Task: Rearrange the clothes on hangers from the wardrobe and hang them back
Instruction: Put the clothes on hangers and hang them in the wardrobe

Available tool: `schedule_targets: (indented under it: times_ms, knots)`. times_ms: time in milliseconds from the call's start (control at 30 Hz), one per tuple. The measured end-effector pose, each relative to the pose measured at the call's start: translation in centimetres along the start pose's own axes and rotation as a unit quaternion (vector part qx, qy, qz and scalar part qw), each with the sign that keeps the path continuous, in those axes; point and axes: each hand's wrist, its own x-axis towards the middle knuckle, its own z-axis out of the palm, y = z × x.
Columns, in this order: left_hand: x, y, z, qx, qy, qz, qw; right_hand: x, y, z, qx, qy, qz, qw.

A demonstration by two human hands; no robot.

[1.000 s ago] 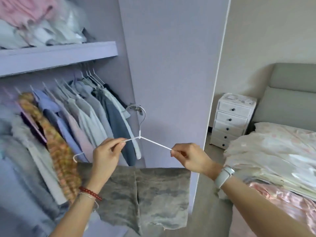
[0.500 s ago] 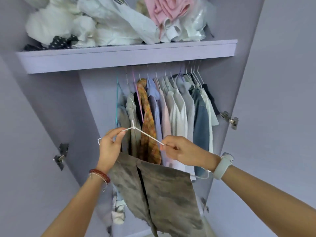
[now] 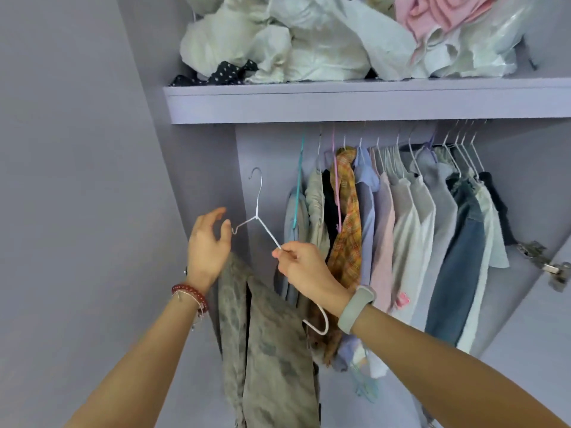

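A white wire hanger (image 3: 259, 211) is raised in front of the wardrobe's left side, its hook pointing up and well below the rail. A grey-green mottled garment (image 3: 272, 350) hangs from its lower bar. My right hand (image 3: 304, 273) pinches the hanger's right arm. My left hand (image 3: 208, 245) is beside the hanger's left end, fingers spread and loosely curved, holding nothing. Several shirts and trousers (image 3: 401, 230) hang on the rail to the right.
A lilac shelf (image 3: 355, 101) above the rail carries piled white and pink clothes and bags (image 3: 324, 38). The wardrobe's left inner wall (image 3: 204, 168) is close to my left hand. A door hinge (image 3: 547, 264) sticks out at the right.
My left hand has let go of the hanger's left end and opened. The hanger has tilted and moved up and left, now held by my right hand alone. My view came closer to the wardrobe.
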Motion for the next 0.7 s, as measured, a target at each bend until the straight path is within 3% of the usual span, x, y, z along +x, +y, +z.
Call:
schedule_targets:
  times_ms: [167, 333, 533, 700]
  knots:
    - [4.9, 0.7, -1.8, -0.018, 0.082, 0.092, 0.992, 4.5, -1.1, 4.1, 0.035, 0.087, 0.002, 0.996]
    - [10.0, 2.1, -1.0, 0.039, 0.149, 0.169, 0.973, 10.4, -2.6, 6.2, 0.008, 0.198, -0.020, 0.980]
    - [14.7, 1.9, 1.1, 0.139, 0.116, 0.209, 0.961, 16.9, -3.7, 5.6, -0.041, 0.275, -0.065, 0.958]
    - [16.2, -0.2, 2.7, 0.181, 0.122, 0.225, 0.949, 22.4, -2.4, 4.4, -0.056, 0.328, -0.040, 0.942]
